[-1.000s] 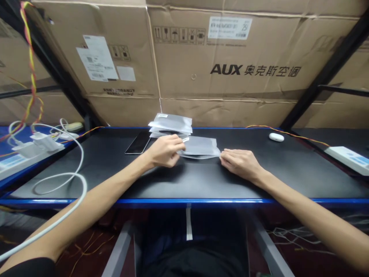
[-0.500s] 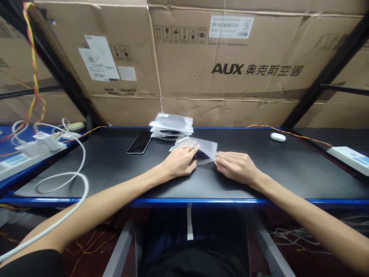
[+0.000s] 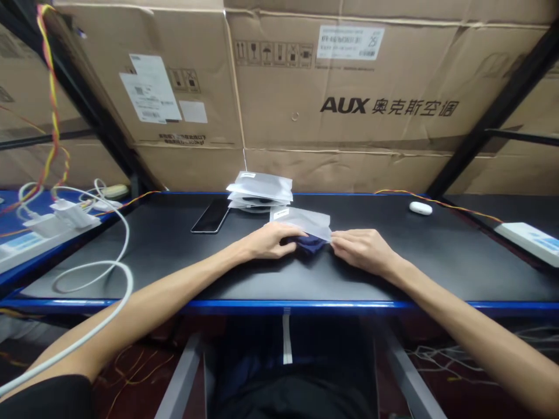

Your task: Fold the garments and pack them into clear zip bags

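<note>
A translucent white bag (image 3: 308, 220) with a small label lies at the middle of the black table. Dark blue cloth (image 3: 311, 243) shows at the bag's near edge, between my hands. My left hand (image 3: 277, 240) is closed on the cloth, with its fingertips partly beneath the bag's edge. At the bag's right corner my right hand (image 3: 358, 247) pinches the plastic. Just behind, a stack of similar bags (image 3: 261, 189) rests on the table, and a black phone (image 3: 211, 216) lies to its left.
A white earphone case (image 3: 420, 208) sits at the back right. Power strips (image 3: 533, 240) stand at both sides. A white cable (image 3: 126, 233) loops over the table's left part and my left forearm. Cardboard boxes (image 3: 279, 128) form a wall behind the table (image 3: 174, 279).
More of the dark blue cloth shows outside the bag, toward me. My left hand has shifted slightly and the bag's label is uncovered. My right hand has moved slightly right, still pinching the corner.
</note>
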`<state>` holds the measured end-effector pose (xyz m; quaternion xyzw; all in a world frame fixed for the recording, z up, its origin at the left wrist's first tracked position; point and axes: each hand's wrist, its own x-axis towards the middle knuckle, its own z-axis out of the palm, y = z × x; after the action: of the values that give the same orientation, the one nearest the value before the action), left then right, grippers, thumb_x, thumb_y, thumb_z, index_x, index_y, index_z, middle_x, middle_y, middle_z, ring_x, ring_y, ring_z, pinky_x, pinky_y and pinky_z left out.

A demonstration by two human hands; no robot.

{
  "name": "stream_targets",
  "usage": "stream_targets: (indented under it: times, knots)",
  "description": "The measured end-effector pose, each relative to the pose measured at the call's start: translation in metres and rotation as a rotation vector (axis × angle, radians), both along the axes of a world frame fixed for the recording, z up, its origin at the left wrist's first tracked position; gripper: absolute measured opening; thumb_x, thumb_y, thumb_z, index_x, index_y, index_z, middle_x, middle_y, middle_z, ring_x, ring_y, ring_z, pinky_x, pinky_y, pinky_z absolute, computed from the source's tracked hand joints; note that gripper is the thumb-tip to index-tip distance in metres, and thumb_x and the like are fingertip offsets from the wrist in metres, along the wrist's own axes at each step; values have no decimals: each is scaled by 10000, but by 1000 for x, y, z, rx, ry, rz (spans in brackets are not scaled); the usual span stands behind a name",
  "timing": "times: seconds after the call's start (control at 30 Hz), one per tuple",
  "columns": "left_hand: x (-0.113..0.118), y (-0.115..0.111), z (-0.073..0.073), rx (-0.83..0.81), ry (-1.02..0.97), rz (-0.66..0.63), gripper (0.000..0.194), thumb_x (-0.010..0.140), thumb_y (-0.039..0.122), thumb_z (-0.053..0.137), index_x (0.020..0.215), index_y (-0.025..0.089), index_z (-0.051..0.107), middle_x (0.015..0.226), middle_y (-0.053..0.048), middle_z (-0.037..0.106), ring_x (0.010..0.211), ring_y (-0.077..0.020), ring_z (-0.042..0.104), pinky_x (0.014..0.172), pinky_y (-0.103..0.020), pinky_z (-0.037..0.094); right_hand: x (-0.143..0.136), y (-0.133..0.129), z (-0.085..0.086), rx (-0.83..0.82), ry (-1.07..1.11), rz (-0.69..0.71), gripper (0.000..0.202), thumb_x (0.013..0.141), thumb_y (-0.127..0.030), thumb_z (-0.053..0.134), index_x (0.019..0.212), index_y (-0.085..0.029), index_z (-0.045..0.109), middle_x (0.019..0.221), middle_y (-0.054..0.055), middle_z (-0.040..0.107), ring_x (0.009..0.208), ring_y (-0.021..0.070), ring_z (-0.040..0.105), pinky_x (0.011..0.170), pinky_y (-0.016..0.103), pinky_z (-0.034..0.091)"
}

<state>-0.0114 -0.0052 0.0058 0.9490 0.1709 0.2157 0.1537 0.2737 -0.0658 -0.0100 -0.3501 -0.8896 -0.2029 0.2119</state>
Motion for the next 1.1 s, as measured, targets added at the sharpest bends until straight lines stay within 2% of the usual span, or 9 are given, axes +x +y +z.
stream_targets:
  times: [0.17,0.37,0.53,0.6,0.67,0.77,0.83,0.93,1.1]
  knots:
    - [-9,0,3,-218,-156,-140,394,725,112,609,1073,183,782,1266,-110,712,1174,-265,690,1019,-378,544,6,2,2,-113,-107,-145,299,980,-229,464,764,-221,670,783,43,765,721,178,704,642,263,437]
    - [-11,-11,11,-457,-85,-234,385,616,107,578,915,198,803,1224,-89,734,1226,-319,653,1137,-471,426,15,5,8,-110,-134,-327,341,965,-250,440,697,-216,649,716,54,746,627,195,681,532,304,292]
    - [-11,-14,13,-569,-72,-290,345,614,140,563,880,187,778,1187,-96,749,1237,-324,644,1157,-476,401,24,8,13,-221,-172,-515,253,923,-292,503,768,-233,693,755,64,772,631,228,701,549,303,355]
    - [-11,-14,13,-524,-48,-290,351,609,134,555,879,195,771,1222,-82,737,1262,-322,627,1221,-495,295,23,7,12,-235,-111,-467,201,896,-295,543,935,-236,732,936,81,799,785,263,745,631,327,472]
    - [-10,-13,12,-481,-27,-286,355,606,127,557,884,197,767,1257,-79,721,1280,-324,613,1252,-508,209,19,6,9,-211,-36,-333,352,890,-310,572,1205,-213,692,1230,115,742,1062,293,722,817,381,555]
    - [-10,-12,12,-452,-22,-275,355,619,129,561,904,200,762,1265,-83,717,1289,-323,607,1244,-527,220,12,6,3,-239,-36,-130,492,962,-342,521,1420,-166,563,1441,135,607,1317,273,587,1055,410,508]
    - [-9,-12,12,-444,-27,-269,361,626,133,557,911,206,765,1263,-80,718,1291,-317,606,1211,-522,306,10,8,-1,-298,-77,-94,450,1012,-347,451,1399,-161,586,1422,134,622,1326,268,580,1082,414,497]
    - [-9,-12,13,-453,-34,-270,370,625,130,554,912,204,776,1255,-84,721,1277,-309,619,1156,-479,406,15,15,-2,-329,-73,-174,421,1026,-377,431,1328,-164,634,1341,154,678,1248,301,640,1017,441,538]
    - [-10,-11,13,-426,-38,-262,370,636,122,558,920,207,779,1248,-76,726,1258,-298,634,1159,-450,407,27,35,3,-377,-79,-296,428,1042,-449,383,1220,-161,644,1206,175,723,1035,300,720,892,423,560]
